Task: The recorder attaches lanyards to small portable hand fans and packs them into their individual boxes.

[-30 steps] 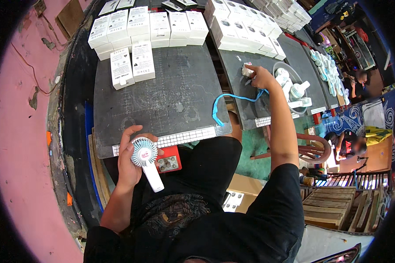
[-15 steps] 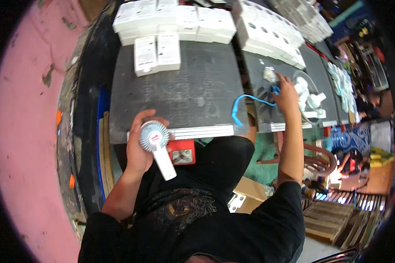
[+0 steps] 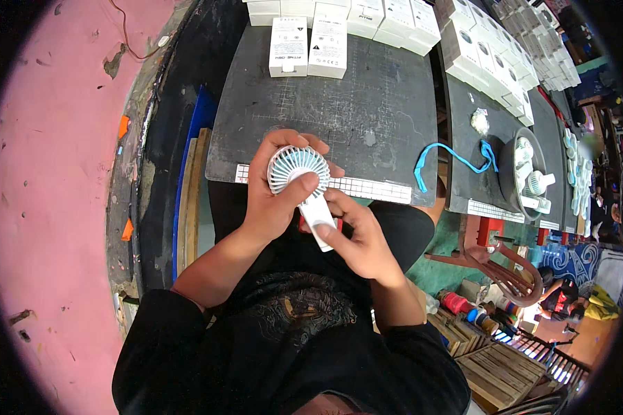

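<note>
A white handheld fan (image 3: 284, 170) with a round ribbed head and a short handle is in both my hands, at the near edge of the dark table. My left hand (image 3: 264, 207) wraps around the fan's head, its thumb lying across the centre of the grille. Lower down, my right hand (image 3: 368, 247) pinches the handle between thumb and fingers. The thumbs and fingers hide the middle of the head and part of the handle. Behind the handle, a red object (image 3: 306, 225) is mostly hidden.
White boxes (image 3: 289, 47) stand at the table's far side, with more boxes (image 3: 488, 59) on the right-hand table. A blue strap (image 3: 457, 149) lies across the gap between the tables. Beside it, a grey bowl (image 3: 508, 169) holds several white fans. A brown plastic chair (image 3: 516, 277) stands right.
My right hand has left the blue strap and come over to grip the fan's handle. My left thumb now lies over the fan's centre. The whole view has shifted.
</note>
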